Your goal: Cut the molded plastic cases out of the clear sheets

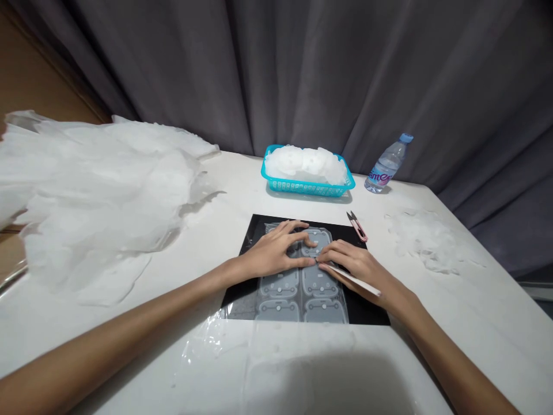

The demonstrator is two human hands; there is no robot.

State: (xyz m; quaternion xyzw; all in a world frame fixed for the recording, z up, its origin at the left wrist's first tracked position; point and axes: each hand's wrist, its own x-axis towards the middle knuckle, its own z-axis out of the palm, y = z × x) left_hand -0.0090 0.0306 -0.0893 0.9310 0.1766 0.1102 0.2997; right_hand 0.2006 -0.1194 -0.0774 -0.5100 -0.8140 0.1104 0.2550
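Note:
A clear plastic sheet with rounded-square moulded pieces (280, 283) lies on a black mat (367, 305). My left hand (280, 249) rests on the sheet with its fingers spread, its thumb tip close to my right fingertips. My right hand (352, 260) is closed around a slim white pen-like tool (358, 280), its tip pointing at the gap between two pieces. The tool's exact kind is hidden by my fingers. Beyond my right hand, pink-handled thread snips (357, 226) lie at the mat's upper right corner.
A blue plastic basket (309, 187) heaped with translucent white pieces (305, 163) stands at the back. A water bottle (387, 164) is to its right. Thin scraps (432, 239) lie on the right of the white table (207, 346). A large pile of translucent sheets (99, 190) covers the left.

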